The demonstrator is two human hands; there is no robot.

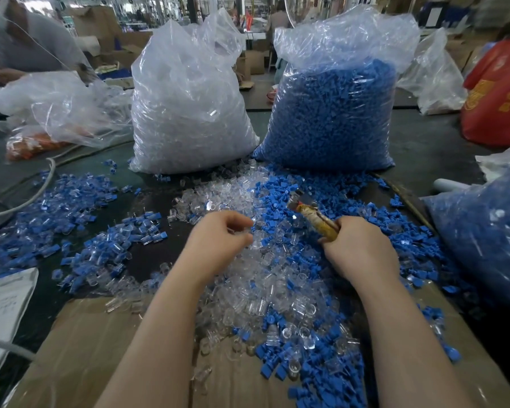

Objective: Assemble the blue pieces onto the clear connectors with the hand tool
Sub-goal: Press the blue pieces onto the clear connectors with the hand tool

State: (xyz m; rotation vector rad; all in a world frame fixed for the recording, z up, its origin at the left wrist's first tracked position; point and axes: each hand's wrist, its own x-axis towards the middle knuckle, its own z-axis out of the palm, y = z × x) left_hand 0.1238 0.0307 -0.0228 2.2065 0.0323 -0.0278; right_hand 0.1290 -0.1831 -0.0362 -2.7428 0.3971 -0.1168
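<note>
- The tool (pixel 312 215), with taped yellowish handles and a dark metal head, is gripped in the right hand (pixel 357 245).
- The left hand (pixel 218 240) is curled over the clear connectors (pixel 248 278); what it pinches cannot be told.
- Small blue pieces (pixel 280 201) are heaped right of them.

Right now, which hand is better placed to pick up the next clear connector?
Left. The left hand hovers over the clear connectors with its fingers loosely curled and seemingly empty, while the right hand grips the hand tool.
</note>
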